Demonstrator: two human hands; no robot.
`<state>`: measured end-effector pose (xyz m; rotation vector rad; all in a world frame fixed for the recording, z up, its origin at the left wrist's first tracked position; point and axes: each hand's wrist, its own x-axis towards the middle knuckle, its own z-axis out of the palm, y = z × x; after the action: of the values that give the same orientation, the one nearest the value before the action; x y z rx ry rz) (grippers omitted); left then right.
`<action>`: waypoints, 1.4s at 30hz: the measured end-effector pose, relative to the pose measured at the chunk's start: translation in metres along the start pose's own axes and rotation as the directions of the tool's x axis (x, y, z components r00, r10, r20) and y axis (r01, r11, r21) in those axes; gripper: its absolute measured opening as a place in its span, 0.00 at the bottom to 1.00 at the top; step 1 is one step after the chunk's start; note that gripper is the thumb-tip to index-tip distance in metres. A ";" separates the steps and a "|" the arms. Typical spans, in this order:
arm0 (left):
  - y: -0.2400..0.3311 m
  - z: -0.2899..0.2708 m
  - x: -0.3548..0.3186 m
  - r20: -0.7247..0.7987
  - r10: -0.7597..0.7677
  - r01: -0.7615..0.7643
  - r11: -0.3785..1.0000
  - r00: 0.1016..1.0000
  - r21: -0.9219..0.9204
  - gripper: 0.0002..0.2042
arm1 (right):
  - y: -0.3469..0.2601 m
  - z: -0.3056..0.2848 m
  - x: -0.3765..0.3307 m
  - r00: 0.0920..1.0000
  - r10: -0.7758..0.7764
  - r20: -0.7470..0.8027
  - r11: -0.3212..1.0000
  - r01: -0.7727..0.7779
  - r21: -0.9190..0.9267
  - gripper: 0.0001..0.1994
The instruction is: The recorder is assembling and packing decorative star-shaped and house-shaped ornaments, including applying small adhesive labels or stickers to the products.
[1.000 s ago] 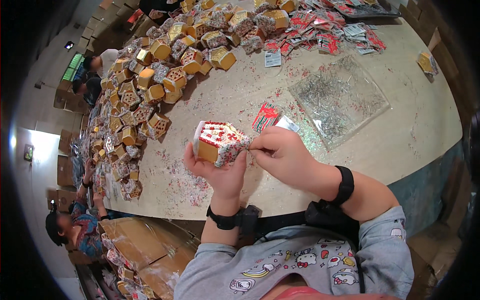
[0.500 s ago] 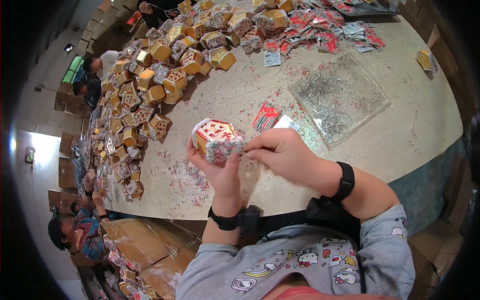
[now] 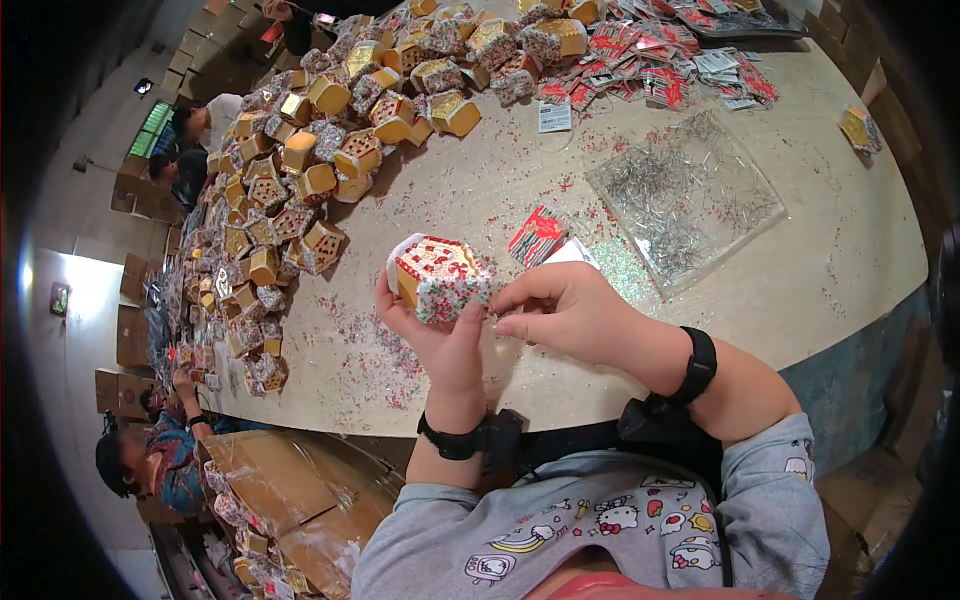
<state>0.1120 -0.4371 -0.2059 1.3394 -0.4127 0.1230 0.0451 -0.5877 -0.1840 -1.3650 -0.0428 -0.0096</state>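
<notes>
My left hand (image 3: 440,350) is closed around a small house ornament (image 3: 440,272) with gold walls, red dots and a white glittery roof. The patterned face of the house points up, and its speckled roof side is toward my right hand. Thumb and index finger of my right hand (image 3: 560,310) are pinched at the roof's edge; what lies between them is too small to make out. Just beyond the right hand lie a red striped tag (image 3: 537,236) and a white tag (image 3: 573,255) on the table.
A clear shallow tray (image 3: 715,262) of thin metal pins lies right of the tags. Many similar ornaments (image 3: 330,95) are heaped left and back, with red tags (image 3: 655,60) piled behind. One ornament (image 3: 858,130) sits far right. A cardboard box (image 3: 290,480) stands lower left; other people work on the left.
The view has shifted slightly. My right thumb and index finger have moved a little at the roof's edge, while the left hand still holds the house ornament, turned slightly.
</notes>
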 end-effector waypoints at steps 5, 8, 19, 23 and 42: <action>-0.004 -0.004 0.002 0.037 0.064 -0.065 0.998 0.997 0.022 0.45 | 0.004 0.000 0.001 1.000 0.019 0.015 0.994 -0.021 0.111 0.07; -0.002 -0.003 0.002 0.027 0.064 -0.064 0.998 0.998 0.017 0.45 | 0.005 0.001 0.000 1.000 0.009 0.015 0.995 -0.010 0.102 0.06; -0.001 -0.003 0.002 0.045 0.057 -0.058 0.998 0.997 0.015 0.46 | 0.003 0.002 0.001 0.999 0.036 -0.036 0.999 -0.035 0.029 0.06; -0.005 -0.003 0.002 0.031 0.140 -0.140 0.990 0.990 0.028 0.42 | 0.007 0.001 0.002 0.997 -0.048 -0.059 0.998 0.046 -0.037 0.06; -0.026 -0.032 0.028 0.412 0.231 -0.451 0.675 0.881 0.584 0.28 | -0.032 -0.103 -0.009 0.843 -0.188 -0.503 0.208 -0.466 -0.860 0.10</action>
<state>0.1533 -0.4164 -0.2248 1.9965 -0.9609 0.4191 0.0373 -0.6949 -0.1738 -2.6678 0.7131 -0.3047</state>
